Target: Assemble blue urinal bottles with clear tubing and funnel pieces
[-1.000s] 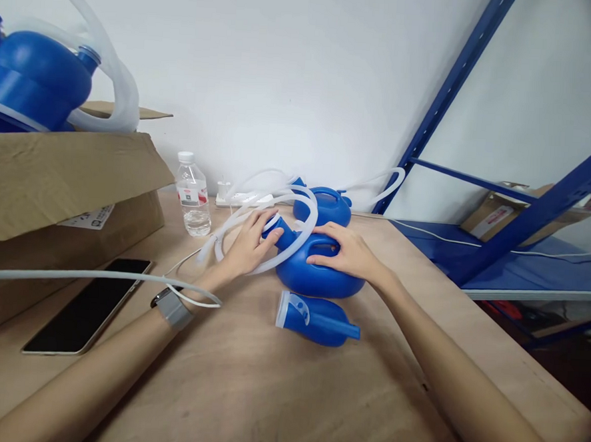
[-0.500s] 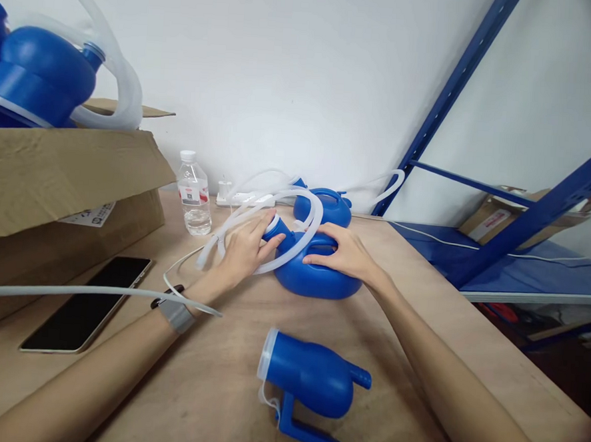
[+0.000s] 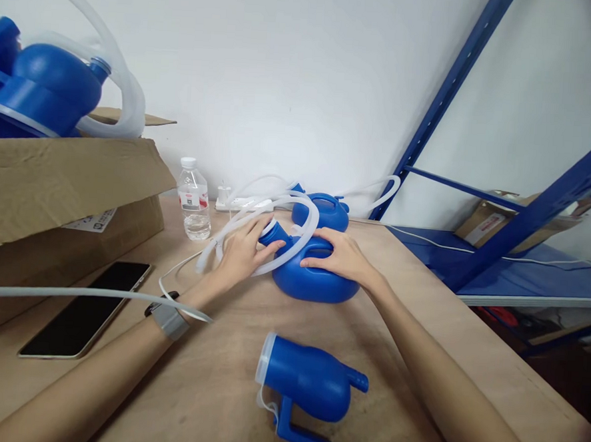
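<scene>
A blue plastic urinal bottle [image 3: 316, 285] lies on its broad side on the wooden table, its wide neck [image 3: 275, 233] pointing up and left. My right hand [image 3: 341, 254] is closed round its handle, thumb on the near side. At the neck, my left hand [image 3: 244, 248] has its fingers behind the mouth and its thumb in front; the fingertips are partly hidden. A coiled translucent hose [image 3: 307, 232] loops over the bottle and beside my left hand. Nearer to me, a second blue urinal bottle [image 3: 310, 378] with a white cap lies on its side, touched by neither hand.
Another blue bottle [image 3: 329, 213] stands behind, against the wall. On the left are a cardboard box [image 3: 72, 187] holding more blue bottles and hoses, a phone [image 3: 87, 311] and a water bottle [image 3: 195, 205]. A power strip [image 3: 244, 204] lies at the back. Blue shelving [image 3: 443, 103] rises on the right.
The view has shifted slightly, so everything sits a little lower in the picture. Both hands keep their places on the urinal bottle.
</scene>
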The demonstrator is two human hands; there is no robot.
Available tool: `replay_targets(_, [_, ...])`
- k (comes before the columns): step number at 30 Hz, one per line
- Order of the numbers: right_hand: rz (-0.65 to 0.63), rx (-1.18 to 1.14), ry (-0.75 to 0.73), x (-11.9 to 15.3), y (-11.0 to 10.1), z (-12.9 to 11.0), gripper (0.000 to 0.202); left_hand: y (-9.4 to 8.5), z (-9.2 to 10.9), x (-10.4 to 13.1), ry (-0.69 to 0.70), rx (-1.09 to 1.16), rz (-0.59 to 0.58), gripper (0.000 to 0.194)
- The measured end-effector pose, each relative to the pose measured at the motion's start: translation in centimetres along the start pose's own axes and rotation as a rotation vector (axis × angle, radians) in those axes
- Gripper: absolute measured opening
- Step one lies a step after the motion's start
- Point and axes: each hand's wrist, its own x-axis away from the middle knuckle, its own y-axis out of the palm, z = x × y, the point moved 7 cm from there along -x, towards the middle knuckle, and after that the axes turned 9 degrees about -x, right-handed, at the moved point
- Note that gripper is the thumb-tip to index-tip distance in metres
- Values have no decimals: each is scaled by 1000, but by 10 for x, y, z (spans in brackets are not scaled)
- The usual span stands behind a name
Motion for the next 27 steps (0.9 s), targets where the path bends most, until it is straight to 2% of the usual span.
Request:
replay_targets(2, [2,4,-4,0,0,0,59,-1,0,-1,-5,30,-34,62])
replay_targets(7, [5,17,-2,1,-1,-1,59,-2,2,-4,8,2,-62,54])
replay_targets(11, [1,29,5,2,-1,-1,57,4,-1,-4,-23,-24,-88,54])
replay_targets(21, [0,-25,22,-1,-1,-2,59,13,-2,2,26,-56,44,51])
replay_targets(27, [-6,-51,16,-1,0,-2,58,11,0,0,37,-101,26,49])
